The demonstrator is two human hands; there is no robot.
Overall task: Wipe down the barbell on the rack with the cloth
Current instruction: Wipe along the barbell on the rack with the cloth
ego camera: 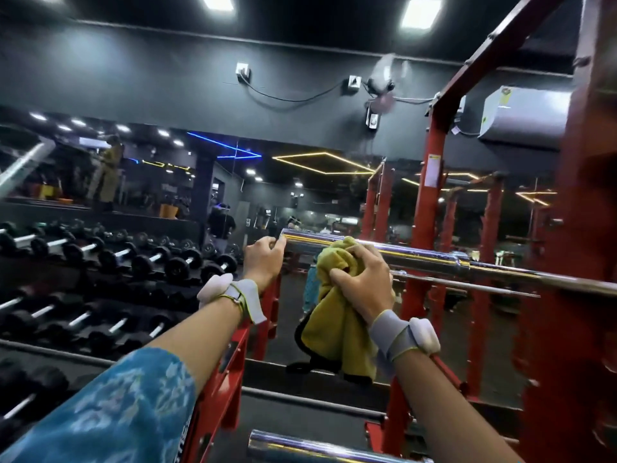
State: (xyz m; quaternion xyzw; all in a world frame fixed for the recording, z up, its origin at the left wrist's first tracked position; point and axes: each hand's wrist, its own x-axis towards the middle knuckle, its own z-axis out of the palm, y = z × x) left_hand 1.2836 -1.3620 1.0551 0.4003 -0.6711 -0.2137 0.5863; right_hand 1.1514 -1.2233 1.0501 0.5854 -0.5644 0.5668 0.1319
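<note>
the barbell runs off the right edge, and the cloth hides the stretch under the right hand.

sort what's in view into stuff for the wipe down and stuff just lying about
In the job: barbell, yellow cloth, rack, left hand on the barbell's end, right hand gripping the cloth.
Lying about: dumbbells, wall fan, air conditioner, lower chrome bar.

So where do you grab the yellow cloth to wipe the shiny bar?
Grab the bunched top of the cloth, coming from the near side, as the right hand does. That wad sits against the round bar; the loose tail below just hangs floppy, so it would probably press poorly.
</note>
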